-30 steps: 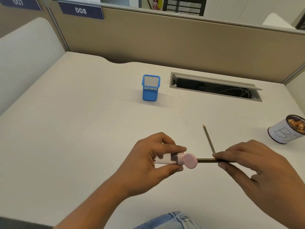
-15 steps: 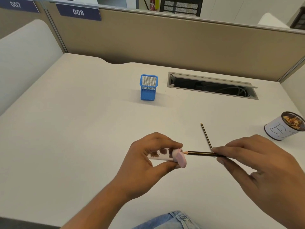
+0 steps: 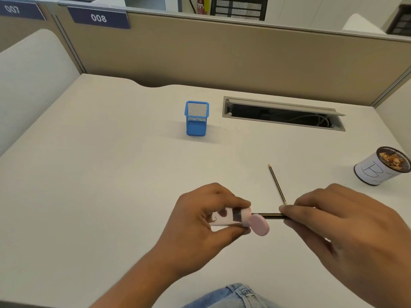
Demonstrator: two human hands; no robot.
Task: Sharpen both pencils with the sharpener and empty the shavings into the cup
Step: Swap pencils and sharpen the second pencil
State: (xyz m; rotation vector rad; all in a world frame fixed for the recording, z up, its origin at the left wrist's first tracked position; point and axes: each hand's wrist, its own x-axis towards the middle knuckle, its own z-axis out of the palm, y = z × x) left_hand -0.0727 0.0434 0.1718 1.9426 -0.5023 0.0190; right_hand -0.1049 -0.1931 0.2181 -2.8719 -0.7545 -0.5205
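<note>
My left hand (image 3: 200,221) grips a white cylinder sharpener (image 3: 231,216) with a pink end, its pink lid (image 3: 259,224) hanging open. My right hand (image 3: 347,227) pinches a dark pencil (image 3: 272,216) held level, its tip inside the sharpener's pink end. A second pencil (image 3: 277,184) lies on the desk just behind, its point aimed away from me and its near end by my right fingers. A white cup (image 3: 375,172) marked with a letter stands at the right and has shavings inside.
A blue mesh pen holder (image 3: 196,118) stands at mid desk. Behind it to the right is an open cable tray slot (image 3: 282,114). Beige partition walls close the desk at the back and sides. My denim-clad knee shows at the bottom edge.
Half a second ago the pencil tip was out of the sharpener; now it is pushed back into the pink end. The lid hangs lower. The lying pencil and cup stayed put.
</note>
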